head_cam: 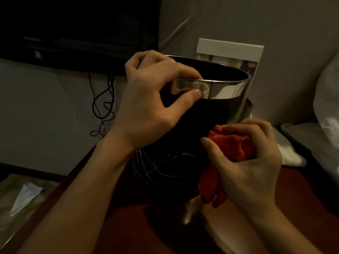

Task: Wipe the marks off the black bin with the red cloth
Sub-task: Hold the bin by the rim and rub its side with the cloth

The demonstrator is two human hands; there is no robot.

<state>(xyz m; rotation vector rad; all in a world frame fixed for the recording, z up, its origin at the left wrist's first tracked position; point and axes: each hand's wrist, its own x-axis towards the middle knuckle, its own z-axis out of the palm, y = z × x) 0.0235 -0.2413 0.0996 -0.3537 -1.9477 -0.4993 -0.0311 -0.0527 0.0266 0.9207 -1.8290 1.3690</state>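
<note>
One black bin (192,125), one red cloth (229,145), two hands, one booklet (229,50).

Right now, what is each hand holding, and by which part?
Left hand grips the black bin at its shiny rim band, fingers inside, thumb outside. Right hand holds the red cloth, bunched at its middle.

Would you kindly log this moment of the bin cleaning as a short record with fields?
surface: reddish-brown table
black bin: upright on the table, shiny metal band round its rim
marks: pale scribbled lines low on the bin's near side, not yet wiped
left hand: grips the rim, fingers over the edge, thumb on the band
right hand: holds the bunched red cloth beside the bin's lower right
behind bin: a white card leaning on the wall
</note>
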